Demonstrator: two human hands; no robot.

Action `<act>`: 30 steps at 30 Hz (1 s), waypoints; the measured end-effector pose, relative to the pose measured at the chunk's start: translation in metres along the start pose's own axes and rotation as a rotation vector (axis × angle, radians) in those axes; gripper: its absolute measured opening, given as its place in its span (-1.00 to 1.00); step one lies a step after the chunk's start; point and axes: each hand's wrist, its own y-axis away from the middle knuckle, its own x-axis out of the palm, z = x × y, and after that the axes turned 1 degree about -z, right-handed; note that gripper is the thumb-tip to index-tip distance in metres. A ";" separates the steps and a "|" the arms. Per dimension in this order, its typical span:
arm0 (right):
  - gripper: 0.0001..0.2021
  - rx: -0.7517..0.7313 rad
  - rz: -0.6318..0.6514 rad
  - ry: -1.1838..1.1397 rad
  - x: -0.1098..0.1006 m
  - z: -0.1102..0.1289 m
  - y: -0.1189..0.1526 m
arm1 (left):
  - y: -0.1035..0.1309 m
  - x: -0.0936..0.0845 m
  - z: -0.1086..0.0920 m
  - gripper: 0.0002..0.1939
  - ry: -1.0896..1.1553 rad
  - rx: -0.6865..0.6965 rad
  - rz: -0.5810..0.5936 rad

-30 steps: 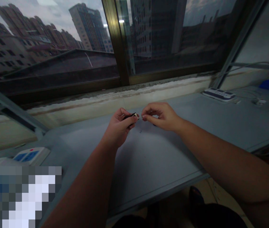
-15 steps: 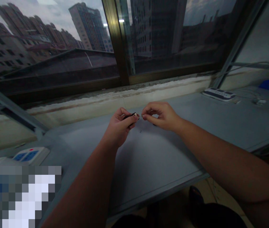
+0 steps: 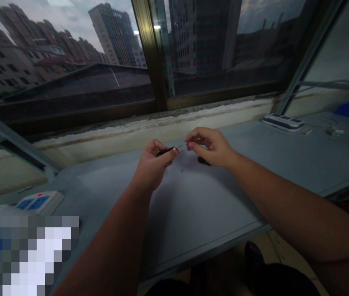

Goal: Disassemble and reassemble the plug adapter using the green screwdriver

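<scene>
Over the table (image 3: 189, 209), the left hand (image 3: 152, 164) pinches what looks like a dark cable (image 3: 163, 151), slanting slightly up rightward, thin wires (image 3: 181, 151) pointing toward the right hand (image 3: 211, 147), palm-down, fingers curled, its grip unclear.

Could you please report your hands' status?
Left hand gripping slim black object, thin pins protruding. Right hand apart, curled, hold unclear. Dark glossy item near right palm.

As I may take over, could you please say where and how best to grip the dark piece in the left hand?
Probably pinch the dark piece by its body from above: it shows between thumb and fingers of the left hand, while thin wire-like ends poke out toward the right hand and look bendable.
</scene>
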 end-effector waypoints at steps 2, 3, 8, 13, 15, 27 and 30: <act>-0.79 0.081 0.034 -0.123 0.004 -0.002 0.001 | 0.000 -0.001 0.002 -0.55 -0.015 0.012 0.013; -0.75 0.120 0.059 -0.185 0.007 -0.003 0.001 | -0.001 -0.001 0.003 -0.55 -0.023 0.020 0.021; -0.67 0.235 0.113 -0.390 0.018 -0.003 0.000 | 0.000 0.000 0.005 -0.57 -0.041 0.034 0.046; -0.64 0.280 0.130 -0.459 0.018 0.001 -0.001 | 0.002 0.002 0.003 -0.57 -0.037 0.030 0.056; -0.63 0.298 0.160 -0.476 0.017 0.001 -0.002 | 0.003 0.002 0.001 -0.56 -0.021 0.019 0.071; -0.87 0.219 0.090 0.294 -0.027 -0.025 -0.009 | 0.003 0.004 -0.008 -0.58 0.069 -0.127 -0.052; -0.87 0.296 0.249 0.570 -0.035 -0.027 -0.006 | 0.001 0.003 -0.005 -0.64 0.101 -0.159 -0.083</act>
